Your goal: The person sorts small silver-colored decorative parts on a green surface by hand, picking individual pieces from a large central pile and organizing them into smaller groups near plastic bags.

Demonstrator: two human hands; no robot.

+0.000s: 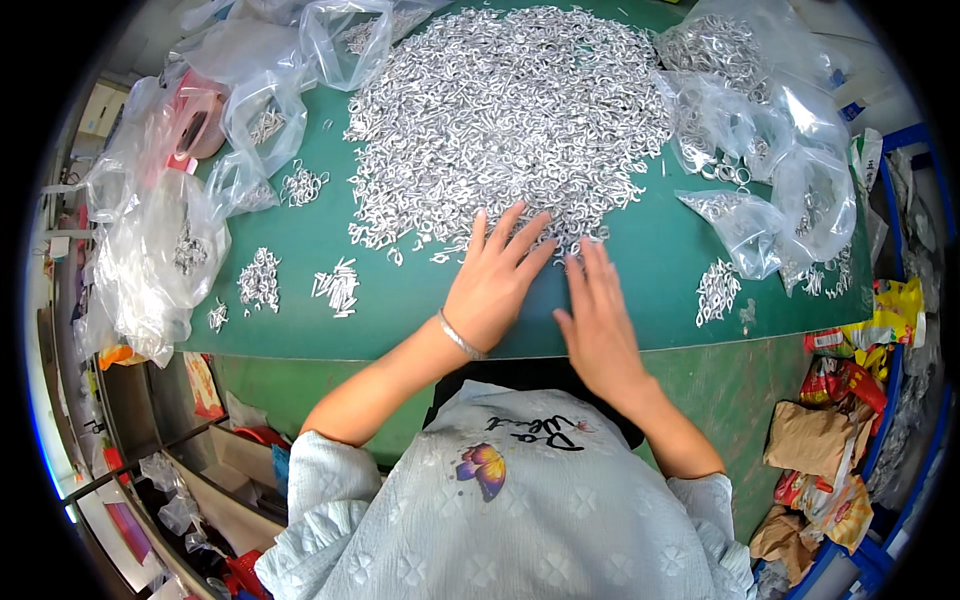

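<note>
Both hands lie flat, fingers spread, grasping nothing: left hand and right hand rest on the green worktop at the near edge of the heap of small metal pieces. Judged step: sorting; next calls for drawing a few pieces clear.

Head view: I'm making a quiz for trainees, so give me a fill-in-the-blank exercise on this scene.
1. Both hands lie flat at the near edge of a big pile of small ____ metal pieces.
2. The table top is ____.
3. The bracelet is on the ____ wrist.

Missing words: silver; green; left
</note>
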